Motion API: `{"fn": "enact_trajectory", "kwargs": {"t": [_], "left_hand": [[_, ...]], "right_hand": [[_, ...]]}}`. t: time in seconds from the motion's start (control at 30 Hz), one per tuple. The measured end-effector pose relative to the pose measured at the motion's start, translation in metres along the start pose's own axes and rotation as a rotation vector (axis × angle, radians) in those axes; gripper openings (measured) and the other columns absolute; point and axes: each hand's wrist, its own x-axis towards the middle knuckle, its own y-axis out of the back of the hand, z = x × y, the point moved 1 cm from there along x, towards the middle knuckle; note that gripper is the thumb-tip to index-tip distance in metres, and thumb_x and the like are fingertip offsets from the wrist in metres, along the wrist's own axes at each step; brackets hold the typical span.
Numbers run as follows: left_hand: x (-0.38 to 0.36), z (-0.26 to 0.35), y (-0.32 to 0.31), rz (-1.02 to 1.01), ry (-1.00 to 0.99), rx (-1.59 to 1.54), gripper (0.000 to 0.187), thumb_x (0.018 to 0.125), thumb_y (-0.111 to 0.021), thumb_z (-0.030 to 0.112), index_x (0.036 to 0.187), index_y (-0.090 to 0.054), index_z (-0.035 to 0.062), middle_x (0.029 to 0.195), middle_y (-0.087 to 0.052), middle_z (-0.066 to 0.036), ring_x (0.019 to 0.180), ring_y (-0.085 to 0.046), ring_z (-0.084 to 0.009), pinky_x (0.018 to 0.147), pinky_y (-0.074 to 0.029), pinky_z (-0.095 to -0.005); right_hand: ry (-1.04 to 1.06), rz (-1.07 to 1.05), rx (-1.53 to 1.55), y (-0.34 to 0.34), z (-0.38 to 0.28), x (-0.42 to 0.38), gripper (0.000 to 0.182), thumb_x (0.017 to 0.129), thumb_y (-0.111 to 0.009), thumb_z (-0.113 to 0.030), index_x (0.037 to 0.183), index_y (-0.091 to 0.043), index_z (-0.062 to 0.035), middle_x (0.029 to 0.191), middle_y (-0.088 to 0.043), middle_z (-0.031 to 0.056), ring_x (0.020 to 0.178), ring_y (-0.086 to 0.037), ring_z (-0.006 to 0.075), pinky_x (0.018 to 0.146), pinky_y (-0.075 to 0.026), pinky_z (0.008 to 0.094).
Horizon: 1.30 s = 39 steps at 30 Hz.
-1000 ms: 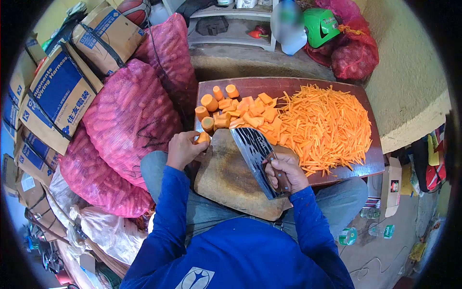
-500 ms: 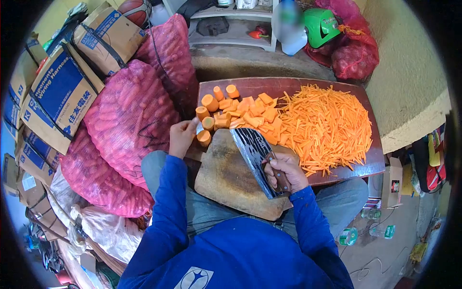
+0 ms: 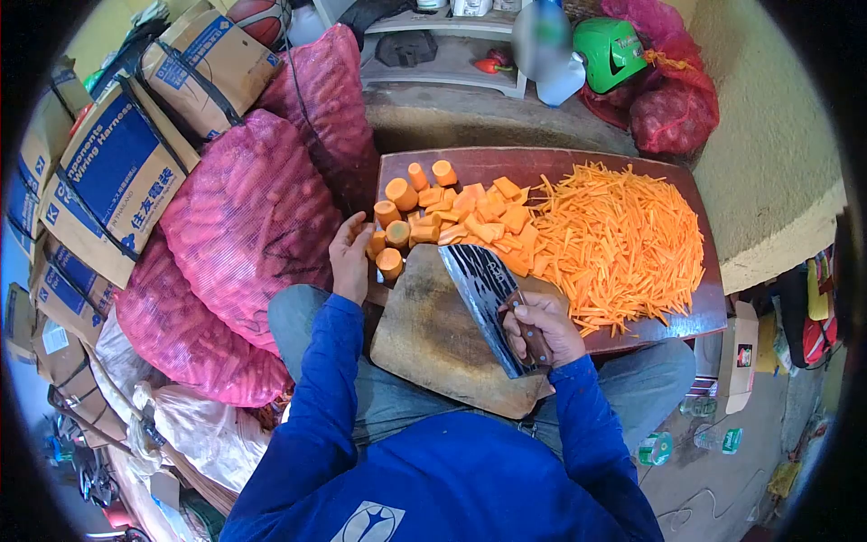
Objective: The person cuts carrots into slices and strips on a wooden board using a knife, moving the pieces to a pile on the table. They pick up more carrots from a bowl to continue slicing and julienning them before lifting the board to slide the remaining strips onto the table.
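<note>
Keep the cleaver [image 3: 479, 303] firmly grasped in the right hand [image 3: 549, 327], right of centre, slanting over the cutting board [image 3: 417, 334]. Avoid the left hand [image 3: 349, 262], left of centre, loosely curled beside carrot chunks [image 3: 389, 263]; cannot tell if grasping one.

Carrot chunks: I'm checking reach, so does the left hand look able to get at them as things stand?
Likely yes: the left hand is right beside the nearest chunks, nothing visible blocks it, and the cleaver is in the right hand.
</note>
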Motion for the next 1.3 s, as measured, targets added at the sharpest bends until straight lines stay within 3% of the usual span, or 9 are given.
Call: {"fn": "enact_trajectory", "kwargs": {"t": [0.17, 0.33, 0.47, 0.53, 0.83, 0.97, 1.07, 1.13, 1.3], "left_hand": [[-0.004, 0.001, 0.005, -0.014, 0.061, 0.041, 0.048, 0.092, -0.066, -0.003, 0.139, -0.062, -0.0034, 0.121, -0.068, -0.010, 0.115, -0.066, -0.0209, 0.101, -0.053, -0.0325], [0.009, -0.029, 0.008, -0.016, -0.204, 0.561, 0.048, 0.089, -0.069, -0.009, 0.137, -0.064, -0.0030, 0.118, -0.070, -0.011, 0.107, -0.068, -0.0178, 0.097, -0.054, -0.0297], [0.018, -0.031, 0.010, -0.054, -0.153, 0.542, 0.047, 0.088, -0.072, -0.006, 0.135, -0.065, -0.0039, 0.115, -0.071, -0.011, 0.105, -0.068, -0.0186, 0.095, -0.055, -0.0318], [0.015, -0.018, 0.006, -0.035, -0.100, 0.504, 0.045, 0.083, -0.080, 0.006, 0.127, -0.071, -0.0003, 0.114, -0.071, -0.019, 0.108, -0.071, -0.0311, 0.097, -0.056, -0.0403], [0.000, 0.011, 0.000, 0.017, -0.213, 0.822, 0.043, 0.084, -0.081, 0.012, 0.124, -0.073, -0.0021, 0.104, -0.070, -0.018, 0.094, -0.070, -0.0295, 0.087, -0.057, -0.0393], [0.000, 0.009, -0.001, 0.068, -0.168, 0.731, 0.035, 0.085, -0.082, 0.012, 0.115, -0.074, -0.0015, 0.102, -0.068, -0.018, 0.096, -0.070, -0.0322, 0.086, -0.057, -0.0426], [0.000, 0.002, -0.006, 0.086, -0.191, 0.667, 0.032, 0.086, -0.082, 0.010, 0.115, -0.075, -0.0022, 0.103, -0.071, -0.018, 0.093, -0.072, -0.0298, 0.083, -0.058, -0.0403], [-0.001, -0.002, -0.013, 0.044, -0.194, 0.533, 0.033, 0.090, -0.082, 0.010, 0.119, -0.075, -0.0033, 0.100, -0.076, -0.015, 0.085, -0.072, -0.0202, 0.079, -0.058, -0.0346], [0.001, 0.008, -0.020, 0.049, -0.148, 0.523, 0.033, 0.087, -0.083, 0.008, 0.116, -0.075, -0.0058, 0.100, -0.078, -0.019, 0.085, -0.076, -0.0219, 0.078, -0.060, -0.0353]], "right_hand": [[0.013, -0.014, -0.003, 0.001, 0.000, 0.001, 0.036, 0.100, -0.069, -0.027, 0.114, -0.064, 0.0057, 0.074, -0.061, 0.0064, 0.051, -0.059, 0.0148, 0.046, -0.046, 0.0265], [0.004, -0.021, 0.033, 0.000, 0.000, 0.000, 0.035, 0.099, -0.070, -0.027, 0.114, -0.065, 0.0041, 0.075, -0.061, 0.0058, 0.052, -0.060, 0.0138, 0.047, -0.047, 0.0263], [-0.006, -0.023, 0.052, -0.003, -0.002, -0.001, 0.035, 0.100, -0.071, -0.027, 0.116, -0.063, 0.0039, 0.074, -0.060, 0.0054, 0.052, -0.059, 0.0144, 0.049, -0.048, 0.0264], [0.005, -0.024, 0.041, -0.004, -0.003, -0.002, 0.035, 0.100, -0.071, -0.027, 0.115, -0.063, 0.0037, 0.075, -0.061, 0.0056, 0.052, -0.059, 0.0144, 0.049, -0.048, 0.0266], [0.017, -0.021, 0.015, 0.000, 0.002, 0.001, 0.033, 0.101, -0.069, -0.027, 0.115, -0.063, 0.0030, 0.075, -0.061, 0.0048, 0.053, -0.060, 0.0146, 0.047, -0.048, 0.0277], [0.009, -0.025, -0.015, -0.004, -0.001, -0.002, 0.035, 0.101, -0.069, -0.027, 0.114, -0.063, 0.0049, 0.074, -0.061, 0.0061, 0.054, -0.059, 0.0145, 0.047, -0.047, 0.0274], [0.005, -0.021, -0.025, -0.006, -0.001, -0.002, 0.038, 0.100, -0.069, -0.028, 0.114, -0.063, 0.0066, 0.074, -0.060, 0.0071, 0.054, -0.058, 0.0145, 0.047, -0.046, 0.0270], [-0.005, -0.020, -0.022, -0.005, 0.000, -0.001, 0.038, 0.100, -0.069, -0.028, 0.114, -0.063, 0.0066, 0.074, -0.060, 0.0073, 0.053, -0.058, 0.0146, 0.047, -0.046, 0.0271], [-0.009, -0.016, -0.029, -0.003, 0.000, 0.000, 0.039, 0.100, -0.070, -0.029, 0.115, -0.064, 0.0067, 0.074, -0.061, 0.0077, 0.051, -0.058, 0.0157, 0.046, -0.047, 0.0282]]}}
